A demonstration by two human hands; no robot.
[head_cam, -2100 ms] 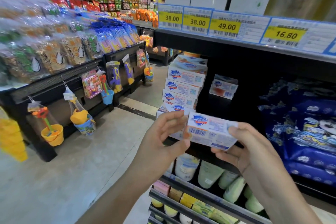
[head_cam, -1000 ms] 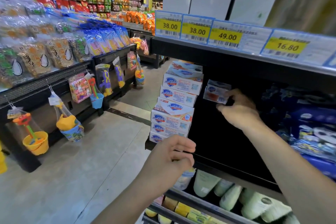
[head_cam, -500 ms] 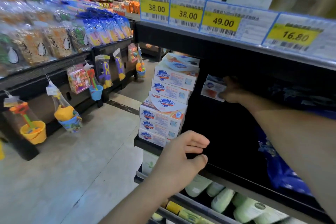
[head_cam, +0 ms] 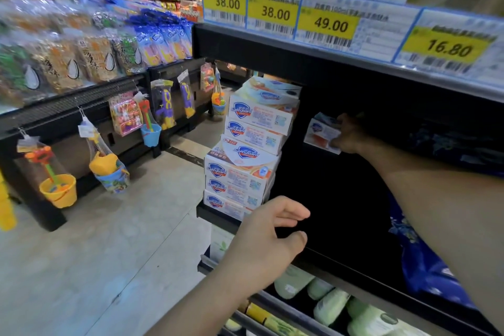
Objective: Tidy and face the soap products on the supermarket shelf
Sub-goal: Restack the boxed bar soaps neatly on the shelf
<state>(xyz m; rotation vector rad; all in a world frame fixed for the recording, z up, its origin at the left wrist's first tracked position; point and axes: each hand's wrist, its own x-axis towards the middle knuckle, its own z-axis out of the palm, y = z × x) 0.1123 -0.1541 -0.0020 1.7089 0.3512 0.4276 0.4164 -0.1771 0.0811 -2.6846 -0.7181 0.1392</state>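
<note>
Fingers of the left hand (head_cam: 266,247) hang loosely curled and hold nothing, near the front lip of the dark shelf (head_cam: 218,215). Below it, pale green bottles (head_cam: 330,305) lie on the lower shelf. Just beyond the left hand, at the shelf's left end, stands a stack of soap boxes (head_cam: 251,153), labels facing out, some boxes skewed. Farther in and to the right, the right hand (head_cam: 350,135) reaches deep into the shadow and grips a single soap box (head_cam: 320,132) at its right end. Above, yellow price tags (head_cam: 330,23) line the upper shelf edge. Far left across the aisle hang toy buckets (head_cam: 58,189).
</note>
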